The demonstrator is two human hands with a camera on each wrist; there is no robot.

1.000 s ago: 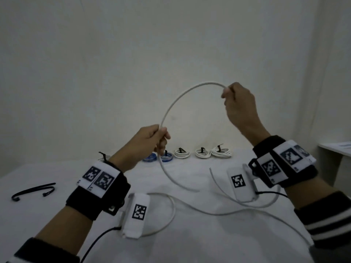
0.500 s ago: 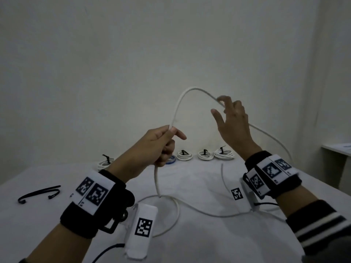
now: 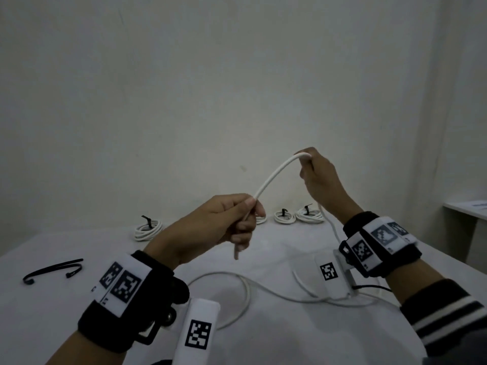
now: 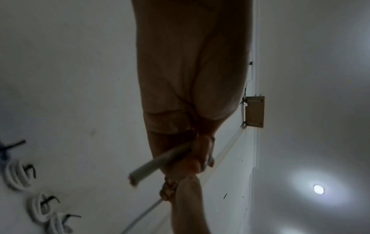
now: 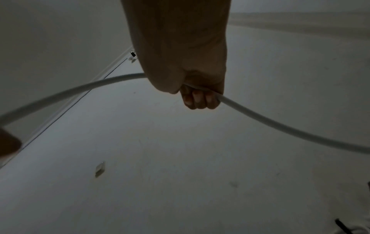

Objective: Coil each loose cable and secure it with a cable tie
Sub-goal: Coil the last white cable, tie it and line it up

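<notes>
A loose white cable arches in the air between my two hands. My left hand grips it near its cut end, which sticks out below the fist. My right hand grips the cable higher up, fingers curled round it. From there the cable drops behind my right wrist and lies in slack curves on the white table. A black cable tie lies loose on the table at the left.
Several coiled white cables bound with black ties sit along the table's far edge by the wall. A white shelf edge juts in at the right.
My right hand was open beside the cable half a second ago; it now grips it. The arch between the hands has become shorter and lower. The left hand keeps its hold.
</notes>
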